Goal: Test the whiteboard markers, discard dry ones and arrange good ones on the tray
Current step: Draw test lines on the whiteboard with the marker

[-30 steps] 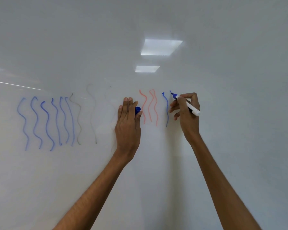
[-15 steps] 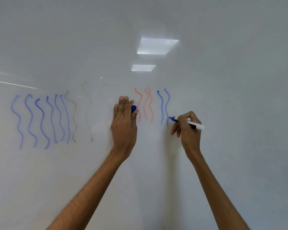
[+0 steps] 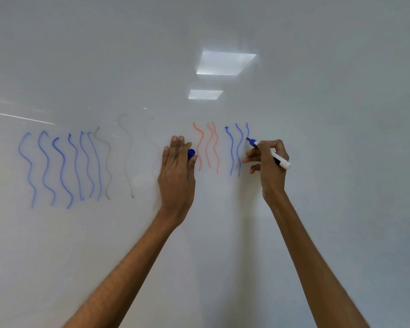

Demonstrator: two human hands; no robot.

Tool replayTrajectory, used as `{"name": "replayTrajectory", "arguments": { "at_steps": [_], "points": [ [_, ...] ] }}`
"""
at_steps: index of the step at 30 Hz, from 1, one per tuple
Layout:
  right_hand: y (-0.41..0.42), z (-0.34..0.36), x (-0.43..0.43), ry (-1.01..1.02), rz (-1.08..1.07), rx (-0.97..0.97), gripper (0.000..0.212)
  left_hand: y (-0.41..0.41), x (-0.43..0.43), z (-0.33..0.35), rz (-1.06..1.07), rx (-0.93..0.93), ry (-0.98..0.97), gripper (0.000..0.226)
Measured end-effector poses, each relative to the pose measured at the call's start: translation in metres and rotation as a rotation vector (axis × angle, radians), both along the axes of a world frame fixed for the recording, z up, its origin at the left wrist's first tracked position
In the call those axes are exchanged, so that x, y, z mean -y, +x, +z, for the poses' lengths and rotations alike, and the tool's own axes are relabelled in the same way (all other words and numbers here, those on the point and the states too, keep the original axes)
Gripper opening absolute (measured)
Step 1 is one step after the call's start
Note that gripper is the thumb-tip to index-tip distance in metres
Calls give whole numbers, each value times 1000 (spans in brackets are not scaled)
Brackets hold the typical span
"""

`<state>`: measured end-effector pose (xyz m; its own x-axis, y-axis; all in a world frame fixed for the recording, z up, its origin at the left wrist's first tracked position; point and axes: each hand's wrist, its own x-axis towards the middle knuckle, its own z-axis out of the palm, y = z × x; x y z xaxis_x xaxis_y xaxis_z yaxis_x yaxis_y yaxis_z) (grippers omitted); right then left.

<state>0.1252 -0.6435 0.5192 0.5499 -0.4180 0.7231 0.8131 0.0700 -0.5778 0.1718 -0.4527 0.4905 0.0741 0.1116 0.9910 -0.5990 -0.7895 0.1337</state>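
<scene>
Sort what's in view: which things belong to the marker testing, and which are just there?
In the job:
blue marker in the grip of the right hand; blue cap pinched by the left hand; whiteboard; blue test lines by the tip.

Just there:
blue lines at far left; faint grey lines; red lines; ceiling-light reflections.

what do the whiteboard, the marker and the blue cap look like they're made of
The whiteboard: hard glossy white surface, perhaps coated steel or melamine; it mirrors ceiling lights. The marker in the right hand: smooth white barrel with a slight sheen, probably plastic. The blue cap pinched in the left hand: opaque, hollow-ended, likely moulded plastic.
</scene>
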Motion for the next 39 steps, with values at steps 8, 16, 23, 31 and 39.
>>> {"name": "replayTrajectory", "arguments": {
  "at_steps": [8, 16, 23, 31, 39],
  "points": [
    [-9, -46, 2, 59, 17, -90, 14, -1, 0, -1, 20, 27, 16, 37],
    [-18, -80, 0, 141, 52, -132, 9, -15, -7, -7, 77, 55, 112, 37],
    [-39, -110, -23, 96, 259, -141, 13, -64, -8, -79, -226, -288, -90, 29],
    [-37, -170, -67, -64, 398, -401, 35, -82, -38, -177, -432, -706, -179, 27],
    [-34, -220, -93, -155, 340, -510, 25, -91, -66, -214, -313, -788, -181, 23]
  ]
}}
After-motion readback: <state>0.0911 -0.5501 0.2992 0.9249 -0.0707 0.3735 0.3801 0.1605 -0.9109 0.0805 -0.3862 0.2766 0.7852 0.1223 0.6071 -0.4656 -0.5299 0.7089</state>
